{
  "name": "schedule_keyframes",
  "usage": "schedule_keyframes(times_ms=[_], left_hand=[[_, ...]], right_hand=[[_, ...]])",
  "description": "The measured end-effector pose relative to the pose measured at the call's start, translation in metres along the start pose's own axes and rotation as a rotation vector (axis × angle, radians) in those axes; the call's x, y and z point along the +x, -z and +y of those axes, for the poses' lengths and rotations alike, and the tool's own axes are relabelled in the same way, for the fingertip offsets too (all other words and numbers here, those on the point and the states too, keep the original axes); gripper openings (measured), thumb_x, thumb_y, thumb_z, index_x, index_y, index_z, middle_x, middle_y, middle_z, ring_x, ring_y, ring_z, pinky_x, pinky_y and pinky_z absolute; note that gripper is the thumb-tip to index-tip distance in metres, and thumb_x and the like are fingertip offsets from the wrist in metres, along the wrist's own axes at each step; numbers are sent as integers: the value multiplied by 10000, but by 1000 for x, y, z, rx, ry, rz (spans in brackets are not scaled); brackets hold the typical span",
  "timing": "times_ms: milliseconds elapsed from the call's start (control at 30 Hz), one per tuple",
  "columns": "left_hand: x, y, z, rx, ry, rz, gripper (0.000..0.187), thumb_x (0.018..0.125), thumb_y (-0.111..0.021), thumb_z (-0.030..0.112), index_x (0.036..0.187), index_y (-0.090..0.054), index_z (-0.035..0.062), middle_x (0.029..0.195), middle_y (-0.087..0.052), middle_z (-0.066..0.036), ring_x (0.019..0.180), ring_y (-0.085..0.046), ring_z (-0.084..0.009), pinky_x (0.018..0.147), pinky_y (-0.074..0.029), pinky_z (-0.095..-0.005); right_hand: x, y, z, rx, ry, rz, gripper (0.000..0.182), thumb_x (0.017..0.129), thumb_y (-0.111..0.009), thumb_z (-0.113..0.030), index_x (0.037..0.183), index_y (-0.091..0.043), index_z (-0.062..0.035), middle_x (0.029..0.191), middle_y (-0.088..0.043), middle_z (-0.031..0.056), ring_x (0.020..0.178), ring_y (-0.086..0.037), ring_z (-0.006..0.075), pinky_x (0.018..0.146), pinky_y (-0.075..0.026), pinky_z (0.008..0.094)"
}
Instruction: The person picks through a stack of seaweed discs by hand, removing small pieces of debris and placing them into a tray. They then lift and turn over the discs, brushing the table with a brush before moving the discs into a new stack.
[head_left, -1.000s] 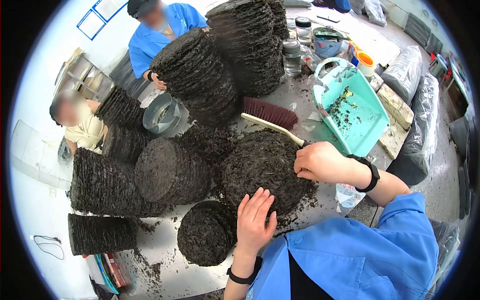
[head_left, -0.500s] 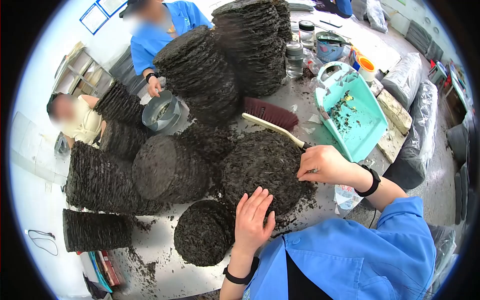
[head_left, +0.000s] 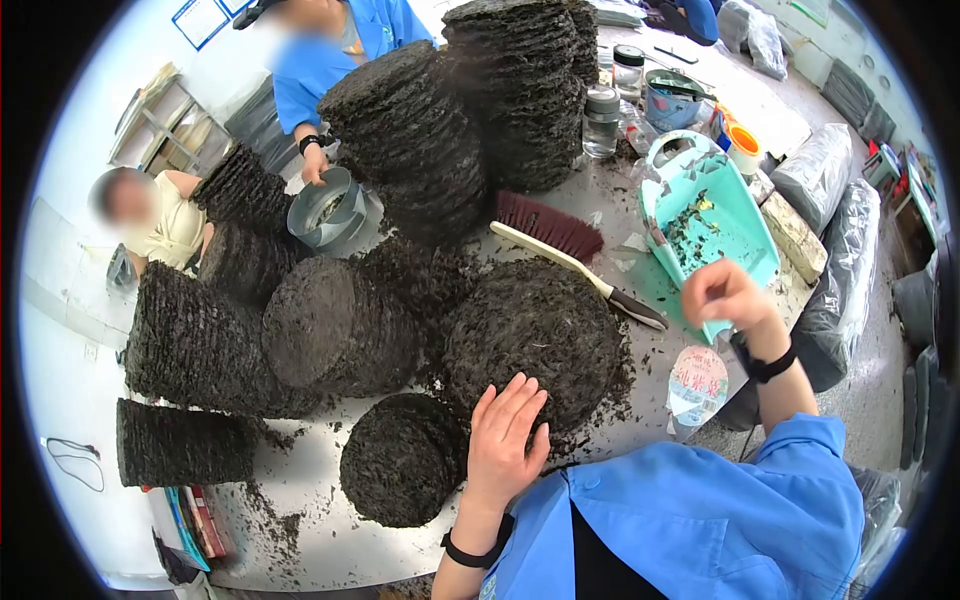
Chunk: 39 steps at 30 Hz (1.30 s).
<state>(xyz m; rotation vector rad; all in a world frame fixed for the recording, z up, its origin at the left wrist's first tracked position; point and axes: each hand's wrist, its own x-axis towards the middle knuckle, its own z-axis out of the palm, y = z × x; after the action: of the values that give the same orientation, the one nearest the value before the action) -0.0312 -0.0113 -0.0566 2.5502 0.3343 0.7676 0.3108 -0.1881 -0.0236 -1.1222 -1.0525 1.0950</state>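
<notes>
My left hand (head_left: 508, 432) lies flat, fingers stretched out, on the near edge of a dark round seaweed cake (head_left: 530, 330). My right hand (head_left: 727, 297) is raised over the near lip of the turquoise dustpan (head_left: 750, 255). Its fingers are curled together; whether anything small is between them is hidden. A brush (head_left: 550, 230) with dark red bristles and a cream handle rests against the far side of the cake. Closer to me, on the left, sits a smaller round seaweed stack (head_left: 400, 460).
Tall seaweed stacks (head_left: 410, 140) stand at the back, more lie on the left. A co-worker's hand (head_left: 314, 165) holds a grey metal ring (head_left: 328, 235). Glass jars (head_left: 601, 120), a small bucket (head_left: 670, 100) and a labelled plastic bag (head_left: 697, 385) are on the right. Dark crumbs litter the table.
My right hand has left the cake's right edge and moved right, up over the dustpan. The brush's dark grip is now uncovered. My left hand stays in place; the view has shifted slightly.
</notes>
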Motion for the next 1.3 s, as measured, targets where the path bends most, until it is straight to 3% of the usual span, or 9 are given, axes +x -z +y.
schedule_keyframes(times_ms=[133,200,233,300,467,800,1067,1133,1300], left_hand=[[2,0,-2,12,-22,5,383,800,-658,88,1181,-655,49,1279,-643,-112,1269,-565,-286,1110,-364,-484],[1,0,-2,11,-21,4,376,800,-657,90,1173,-659,45,1277,-644,-115,1267,-566,-288,1110,-363,-485],[1,-1,-1,14,-13,0,368,801,-657,93,1166,-663,42,1275,-644,-118,1266,-567,-290,1110,-362,-487],[1,-1,0,18,-7,-5,364,800,-656,93,1160,-665,41,1275,-643,-120,1265,-567,-291,1110,-361,-489],[1,0,1,27,3,-19,377,793,-659,89,1168,-662,47,1275,-642,-122,1266,-566,-292,1110,-360,-495],[0,-4,8,40,-1,-14,396,785,-657,76,1180,-654,57,1295,-627,-111,1281,-553,-287,1122,-348,-502],[0,-3,0,1,-5,16,410,780,-647,75,1189,-656,65,1290,-627,-110,1274,-558,-281,1124,-345,-499],[-1,-4,0,-1,-8,16,409,780,-645,74,1189,-657,64,1289,-628,-109,1274,-558,-281,1123,-346,-498],[-1,-5,1,0,-6,28,410,779,-641,76,1189,-655,58,1291,-626,-106,1280,-551,-282,1126,-339,-497]], right_hand=[[-20,68,16,-336,-184,349,198,822,-770,-124,943,-660,-12,754,-678,67,699,-647,138,647,-502,257],[-19,52,15,-1844,168,520,184,829,-732,-78,1002,-689,-31,788,-693,77,727,-661,172,675,-517,288],[-7,23,4,-1091,-16,473,192,810,-733,-56,1001,-719,-47,831,-702,81,764,-669,213,703,-529,329],[11,-31,-8,-776,103,144,132,799,-750,-64,924,-725,-26,854,-707,81,784,-675,227,721,-533,340],[49,-89,11,-1080,444,-106,73,780,-729,-160,815,-696,-105,743,-629,30,755,-639,249,677,-525,381],[61,-95,-2,-1435,256,-447,119,771,-718,-156,772,-638,-68,766,-616,55,765,-632,272,678,-520,380],[-12,39,38,215,-27,123,157,920,-664,-169,933,-598,-26,758,-651,49,717,-662,144,637,-534,282],[-21,92,54,-471,-161,451,157,912,-655,-114,1010,-605,-3,801,-679,62,734,-665,139,663,-525,279],[20,-12,7,-714,-49,443,140,823,-714,-46,954,-694,-2,883,-707,79,829,-688,167,757,-537,316]])
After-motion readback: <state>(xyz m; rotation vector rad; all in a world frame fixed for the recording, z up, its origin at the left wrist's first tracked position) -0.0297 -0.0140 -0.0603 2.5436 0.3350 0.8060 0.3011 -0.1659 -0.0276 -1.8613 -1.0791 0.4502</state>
